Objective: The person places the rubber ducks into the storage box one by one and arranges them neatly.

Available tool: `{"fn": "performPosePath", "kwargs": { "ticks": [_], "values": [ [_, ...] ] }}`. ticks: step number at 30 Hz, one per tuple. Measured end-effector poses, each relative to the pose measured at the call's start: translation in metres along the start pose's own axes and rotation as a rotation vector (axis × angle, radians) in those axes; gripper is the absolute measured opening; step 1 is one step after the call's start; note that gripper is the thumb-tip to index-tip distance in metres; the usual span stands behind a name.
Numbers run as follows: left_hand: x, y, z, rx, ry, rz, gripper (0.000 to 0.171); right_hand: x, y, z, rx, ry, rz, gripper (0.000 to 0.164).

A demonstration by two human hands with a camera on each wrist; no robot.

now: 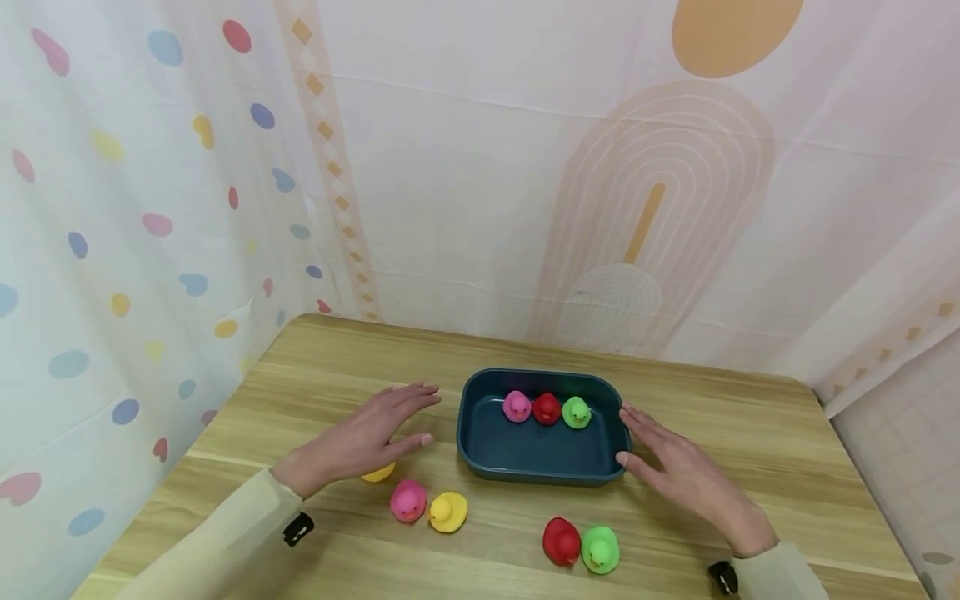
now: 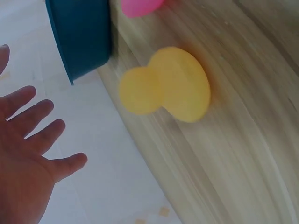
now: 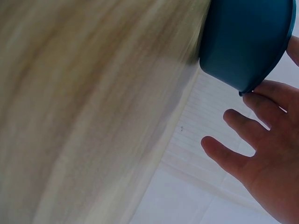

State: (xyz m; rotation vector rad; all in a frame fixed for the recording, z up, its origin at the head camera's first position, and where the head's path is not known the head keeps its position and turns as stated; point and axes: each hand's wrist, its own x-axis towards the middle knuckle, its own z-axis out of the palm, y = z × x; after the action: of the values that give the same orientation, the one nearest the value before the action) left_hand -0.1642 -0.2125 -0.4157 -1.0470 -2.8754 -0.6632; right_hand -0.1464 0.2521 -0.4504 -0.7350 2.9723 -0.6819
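Note:
A dark blue tray (image 1: 540, 478) stands on the table with a pink duck (image 1: 517, 407), a red duck (image 1: 547, 409) and a green duck (image 1: 577, 412) in a row inside. My right hand (image 1: 686, 483) is at the tray's right end, fingers spread, fingertips apparently touching the rim in the right wrist view. To the left of the tray, apart from it, my left hand (image 1: 360, 437) hovers with straight fingers and holds nothing. Below it lies a yellow duck (image 2: 180, 84), partly hidden by the hand in the head view.
In front of the tray are another pink duck (image 1: 408, 501) and a second yellow duck (image 1: 448, 512), side by side. Farther right, another red duck (image 1: 562, 542) sits beside another green duck (image 1: 601, 550). Patterned curtains (image 1: 450, 208) hang behind the wooden table (image 1: 300, 367).

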Motion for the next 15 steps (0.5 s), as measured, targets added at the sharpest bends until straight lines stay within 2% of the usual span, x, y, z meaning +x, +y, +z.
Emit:
{"fn": "performPosePath", "kwargs": {
  "ticks": [6,15],
  "values": [
    [-0.009,-0.009,-0.004,-0.014,-0.034,-0.061,0.066,0.000,-0.001,-0.001,0.001,0.003,-0.002,0.068],
    [-0.022,-0.022,-0.003,-0.014,-0.063,-0.084,0.066,0.000,-0.001,-0.001,0.006,0.001,0.001,0.068]
  ]
}}
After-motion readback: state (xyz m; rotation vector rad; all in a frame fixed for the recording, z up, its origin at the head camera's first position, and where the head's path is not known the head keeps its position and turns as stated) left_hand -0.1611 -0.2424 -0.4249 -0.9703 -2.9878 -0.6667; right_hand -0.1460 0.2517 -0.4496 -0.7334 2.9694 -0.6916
